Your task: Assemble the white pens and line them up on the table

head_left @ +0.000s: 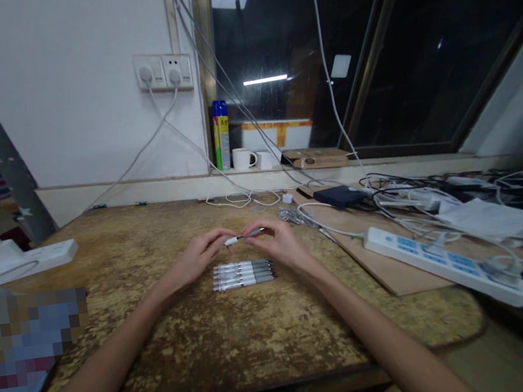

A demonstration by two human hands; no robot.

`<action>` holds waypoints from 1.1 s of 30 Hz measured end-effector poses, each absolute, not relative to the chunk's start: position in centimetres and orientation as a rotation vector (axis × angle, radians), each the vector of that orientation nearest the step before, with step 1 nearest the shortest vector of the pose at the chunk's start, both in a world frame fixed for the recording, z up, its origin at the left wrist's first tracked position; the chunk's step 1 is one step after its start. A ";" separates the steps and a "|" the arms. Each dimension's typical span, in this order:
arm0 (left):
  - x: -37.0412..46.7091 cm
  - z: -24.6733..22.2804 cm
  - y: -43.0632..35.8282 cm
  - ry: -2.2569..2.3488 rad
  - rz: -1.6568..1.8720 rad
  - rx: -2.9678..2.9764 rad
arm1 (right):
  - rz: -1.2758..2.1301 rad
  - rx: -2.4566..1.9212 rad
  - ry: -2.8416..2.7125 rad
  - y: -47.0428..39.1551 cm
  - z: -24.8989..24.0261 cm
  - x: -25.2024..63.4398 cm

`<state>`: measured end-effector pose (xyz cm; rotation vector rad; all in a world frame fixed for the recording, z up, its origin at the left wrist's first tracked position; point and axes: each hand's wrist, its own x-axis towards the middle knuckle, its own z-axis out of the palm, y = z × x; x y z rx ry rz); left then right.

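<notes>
Between my two hands, above the worn wooden table, is a pen with a white barrel part and a dark grey end. My left hand pinches the white part at the left. The grey end at the right is gripped by the fingertips of my right hand. A dark stretch shows between the two parts; whether they are joined I cannot tell. Just below my hands lies a neat row of several white and grey pens, side by side, grey ends to the right. Beyond my right hand is a small pile of shiny clear pieces.
A white power strip and a brown board lie at the right, with tangled cables behind. Another power strip is at the left. A spray can and a white mug stand on the window ledge.
</notes>
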<state>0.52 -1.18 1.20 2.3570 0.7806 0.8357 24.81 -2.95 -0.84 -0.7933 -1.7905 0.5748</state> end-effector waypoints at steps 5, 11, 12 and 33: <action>0.4 0.9 -0.6 0.754 0.926 2.475 | 0.756 -0.847 -1.656 -2.2 -1.1 24.9; -0.1 0.6 -0.1 0.782 0.917 2.566 | 0.812 -0.918 -1.538 -2.0 -1.0 25.5; -0.1 0.6 0.0 0.795 0.919 2.568 | 0.826 -0.924 -1.518 -2.0 -0.9 25.6; -0.2 -0.2 0.1 0.806 0.908 2.581 | 0.648 -1.054 -1.699 -1.4 -2.8 24.9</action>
